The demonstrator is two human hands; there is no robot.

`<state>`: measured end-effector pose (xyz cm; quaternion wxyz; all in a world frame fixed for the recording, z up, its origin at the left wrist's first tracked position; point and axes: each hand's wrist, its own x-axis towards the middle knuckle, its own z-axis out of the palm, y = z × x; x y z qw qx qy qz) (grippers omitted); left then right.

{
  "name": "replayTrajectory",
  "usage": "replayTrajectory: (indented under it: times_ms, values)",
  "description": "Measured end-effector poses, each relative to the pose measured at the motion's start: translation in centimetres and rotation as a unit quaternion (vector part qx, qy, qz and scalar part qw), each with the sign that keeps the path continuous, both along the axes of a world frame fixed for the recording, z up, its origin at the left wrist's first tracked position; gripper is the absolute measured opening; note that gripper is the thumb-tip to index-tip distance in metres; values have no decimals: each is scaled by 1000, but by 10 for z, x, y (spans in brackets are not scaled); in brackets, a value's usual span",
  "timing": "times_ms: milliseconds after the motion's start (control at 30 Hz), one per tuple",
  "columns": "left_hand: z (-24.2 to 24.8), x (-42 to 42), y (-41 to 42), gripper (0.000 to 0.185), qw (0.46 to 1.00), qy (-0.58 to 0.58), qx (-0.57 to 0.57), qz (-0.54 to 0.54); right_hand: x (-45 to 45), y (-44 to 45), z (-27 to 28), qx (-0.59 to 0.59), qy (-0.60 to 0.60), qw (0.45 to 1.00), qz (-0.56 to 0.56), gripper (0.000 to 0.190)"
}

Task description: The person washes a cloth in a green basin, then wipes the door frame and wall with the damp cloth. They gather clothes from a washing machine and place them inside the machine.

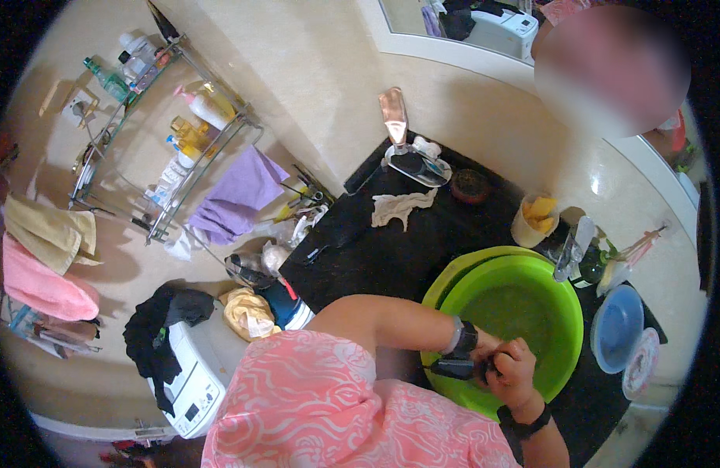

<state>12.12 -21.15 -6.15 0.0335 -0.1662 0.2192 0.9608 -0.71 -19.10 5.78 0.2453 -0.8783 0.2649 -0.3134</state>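
My left hand (482, 344) and my right hand (513, 371) are close together above a bright green plastic basin (570, 327). The fingers of my right hand are curled tight around a small dark item (487, 370), too hidden to name. My left hand is partly covered by the right, so its grip is unclear. Black bands are around both wrists, and a black device (453, 368) sits by the left one. Greenish water seems to lie in the basin, which rests in a second, yellow-green basin (447, 275) on the black countertop (365, 257).
A crumpled beige cloth (402, 209), a soap tray (418, 167) and a cream cup (534, 225) with yellow pieces stand beyond the basins. Right of them is a blue bowl (618, 329). At left are a glass wall shelf (208, 155) with bottles and a white washing machine (193, 374).
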Motion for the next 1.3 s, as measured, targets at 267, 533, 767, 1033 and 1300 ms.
replayTrajectory:
  times_ms: [267,533,767,1033,1300]
  values:
    - [25,2,-1,49,905,-213,-99,354,-28,23,-34,270,-152,880,-360,47]
    - [86,31,2,72,809,-130,-377,432,-45,72,4,399,-302,820,-276,31]
    - [128,44,74,79,829,-227,-242,451,-46,71,20,150,-98,974,-141,15]
    - [140,65,158,68,737,-62,-252,624,-50,88,45,437,-124,888,-67,28]
    - [190,91,245,72,606,-243,-522,549,-6,148,46,301,1,950,83,55]
